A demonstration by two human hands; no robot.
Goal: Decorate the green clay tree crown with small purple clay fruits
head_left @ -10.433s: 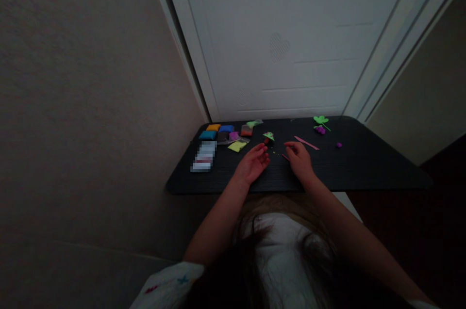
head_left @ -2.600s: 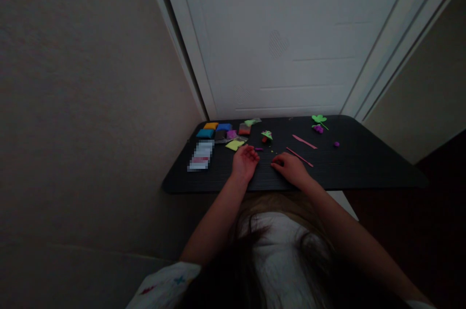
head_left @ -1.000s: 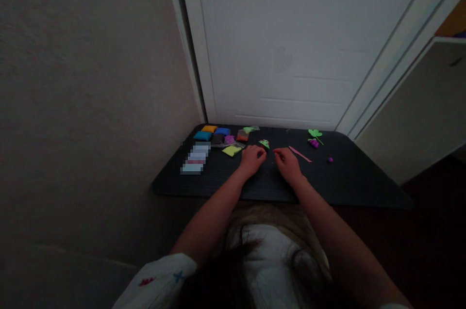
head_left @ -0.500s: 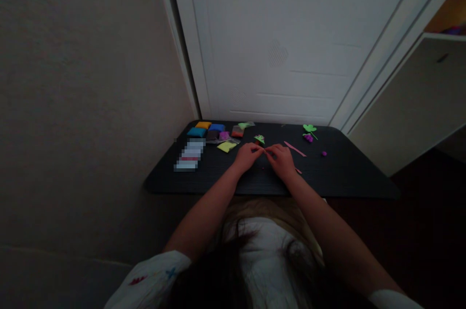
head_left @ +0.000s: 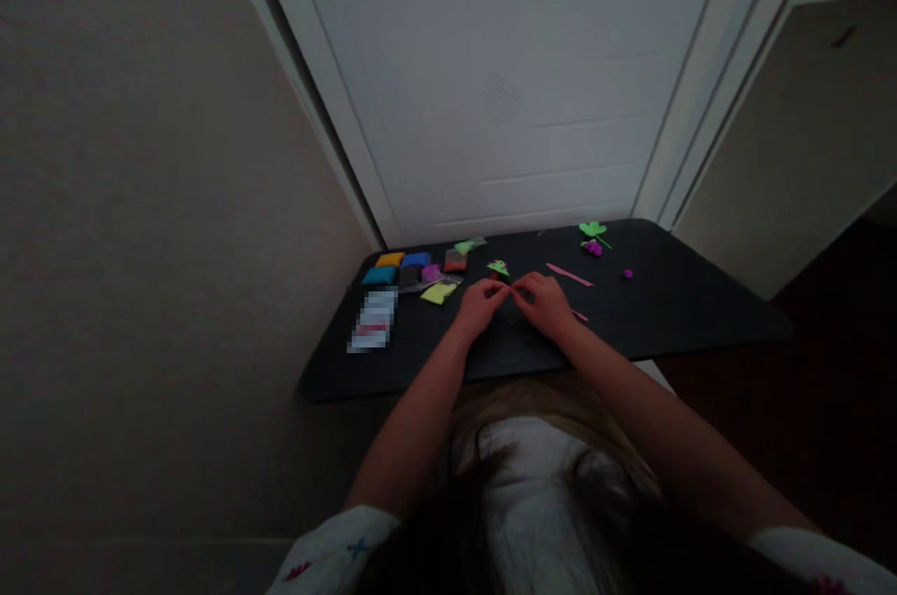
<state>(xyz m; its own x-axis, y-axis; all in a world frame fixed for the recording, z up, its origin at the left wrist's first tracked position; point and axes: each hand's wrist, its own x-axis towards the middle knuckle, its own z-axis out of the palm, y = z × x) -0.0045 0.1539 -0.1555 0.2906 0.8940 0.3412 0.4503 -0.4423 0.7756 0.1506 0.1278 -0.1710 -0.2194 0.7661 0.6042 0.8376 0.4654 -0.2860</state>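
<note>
My left hand (head_left: 478, 305) and my right hand (head_left: 545, 303) meet fingertip to fingertip over the middle of a black tabletop (head_left: 673, 315). Both hands have their fingers pinched together around something too small and dim to make out. Just beyond the fingertips stands a small green-topped clay figure (head_left: 498, 269). A thin pink stick (head_left: 578, 316) pokes out from under my right hand. A flat pink modelling tool (head_left: 569, 275) lies a little further back.
Small packs of coloured clay (head_left: 410, 270) and a yellow piece (head_left: 438, 292) lie at the back left, beside a blurred card (head_left: 372, 332). A green leaf shape with purple clay (head_left: 592, 237) and a purple ball (head_left: 628, 274) sit back right. A white door (head_left: 519, 63) rises behind the table.
Over ten seconds my hands, once apart on the table, have come together at the fingertips. The view has shifted slightly; the clay pieces stay where they were.
</note>
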